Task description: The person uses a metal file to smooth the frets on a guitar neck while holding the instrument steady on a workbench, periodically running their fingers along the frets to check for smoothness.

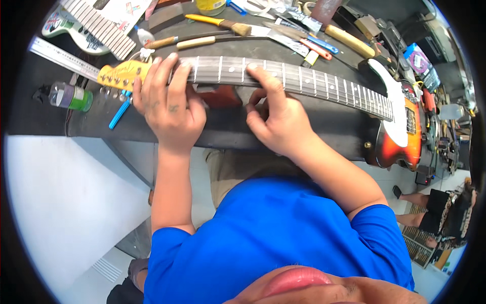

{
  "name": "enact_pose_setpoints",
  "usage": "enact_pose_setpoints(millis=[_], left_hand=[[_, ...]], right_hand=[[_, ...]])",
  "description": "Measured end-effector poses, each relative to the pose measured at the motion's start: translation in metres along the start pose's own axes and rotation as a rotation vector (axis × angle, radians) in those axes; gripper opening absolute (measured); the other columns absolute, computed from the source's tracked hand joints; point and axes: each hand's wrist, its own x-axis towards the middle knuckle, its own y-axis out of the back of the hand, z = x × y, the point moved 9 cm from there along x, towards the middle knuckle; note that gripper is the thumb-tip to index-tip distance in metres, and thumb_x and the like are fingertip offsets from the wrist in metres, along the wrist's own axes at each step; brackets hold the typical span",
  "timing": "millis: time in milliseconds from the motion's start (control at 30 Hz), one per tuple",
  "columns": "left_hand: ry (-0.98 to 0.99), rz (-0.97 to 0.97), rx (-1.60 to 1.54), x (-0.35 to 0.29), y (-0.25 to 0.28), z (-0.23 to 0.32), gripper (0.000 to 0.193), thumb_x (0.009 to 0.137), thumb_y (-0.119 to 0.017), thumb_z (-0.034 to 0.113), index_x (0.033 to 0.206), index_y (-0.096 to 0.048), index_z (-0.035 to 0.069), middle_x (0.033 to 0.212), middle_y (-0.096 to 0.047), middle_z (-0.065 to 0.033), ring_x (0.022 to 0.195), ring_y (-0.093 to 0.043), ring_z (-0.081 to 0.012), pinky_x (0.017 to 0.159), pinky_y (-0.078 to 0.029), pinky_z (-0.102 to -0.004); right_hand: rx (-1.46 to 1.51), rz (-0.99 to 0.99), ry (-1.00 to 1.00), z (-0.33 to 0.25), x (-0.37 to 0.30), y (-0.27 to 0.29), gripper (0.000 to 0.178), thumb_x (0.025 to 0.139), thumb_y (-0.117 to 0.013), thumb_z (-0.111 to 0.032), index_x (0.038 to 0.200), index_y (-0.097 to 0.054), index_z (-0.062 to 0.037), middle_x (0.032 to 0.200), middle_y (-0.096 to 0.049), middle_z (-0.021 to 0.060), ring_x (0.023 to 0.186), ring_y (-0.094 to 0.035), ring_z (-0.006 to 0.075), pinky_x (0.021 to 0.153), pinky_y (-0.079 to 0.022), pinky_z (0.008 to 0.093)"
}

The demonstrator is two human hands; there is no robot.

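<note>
Closest in, the left hand (169, 104) was draped over the electric guitar's neck (283, 76) right by the yellow headstock (121, 73), fingers curled across the fretboard in a wrapped grip. The right hand (276, 119) sat further along, index finger (263, 76) pressed down on the frets, other fingers tucked in. The guitar lay flat across the dark bench (228, 134), its sunburst body (400, 131) off to the right. Behind it were a brush (220, 23), files and a steel ruler (61, 58), plus a second guitar (88, 28) far left.
</note>
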Motion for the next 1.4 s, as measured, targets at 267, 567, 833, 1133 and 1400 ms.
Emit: enact_pose_setpoints(millis=[267,567,833,1133,1400], left_hand=[[0.012,-0.039,0.004,0.005,-0.006,0.005,0.054,0.089,-0.071,0.002,0.141,-0.07,0.017,0.15,-0.073,-0.0061,0.147,-0.064,-0.03,0.134,-0.027,-0.0533],[0.0,-0.01,0.012,0.003,-0.009,0.003,0.058,0.085,-0.07,0.001,0.141,-0.068,0.018,0.151,-0.071,-0.0075,0.144,-0.064,-0.0306,0.131,-0.027,-0.0551],[-0.002,-0.012,0.022,0.003,-0.008,0.002,0.058,0.084,-0.069,0.001,0.139,-0.069,0.018,0.15,-0.07,-0.0066,0.144,-0.064,-0.03,0.131,-0.029,-0.0543],[0.007,-0.051,0.071,0.006,-0.01,0.004,0.063,0.083,-0.068,0.001,0.144,-0.071,0.017,0.15,-0.07,-0.0062,0.142,-0.063,-0.0288,0.13,-0.029,-0.0532],[0.007,-0.02,0.048,0.005,-0.01,0.003,0.063,0.084,-0.068,0.001,0.145,-0.071,0.017,0.149,-0.07,-0.0058,0.141,-0.063,-0.028,0.13,-0.029,-0.0525]], right_hand=[[-0.007,0.033,0.014,0.001,0.001,0.003,0.091,0.091,-0.074,0.01,0.172,-0.039,-0.012,0.109,-0.077,0.0133,0.08,-0.078,0.0193,0.073,-0.063,0.035],[-0.011,0.024,0.065,-0.001,0.001,0.001,0.091,0.089,-0.075,0.012,0.171,-0.039,-0.0069,0.133,-0.073,0.0177,0.084,-0.079,0.0215,0.074,-0.064,0.0351],[0.023,0.01,0.038,-0.002,0.003,0.001,0.091,0.09,-0.075,0.011,0.172,-0.038,-0.0076,0.115,-0.078,0.0147,0.081,-0.079,0.0201,0.073,-0.064,0.0343],[0.031,0.066,0.02,-0.007,0.005,0.004,0.091,0.091,-0.073,0.01,0.173,-0.038,-0.0087,0.104,-0.08,0.013,0.072,-0.079,0.0202,0.067,-0.062,0.0327],[0.038,0.059,-0.01,-0.008,0.007,0.004,0.088,0.092,-0.073,0.006,0.172,-0.039,-0.0086,0.089,-0.078,0.0119,0.07,-0.079,0.0217,0.067,-0.062,0.0345]])
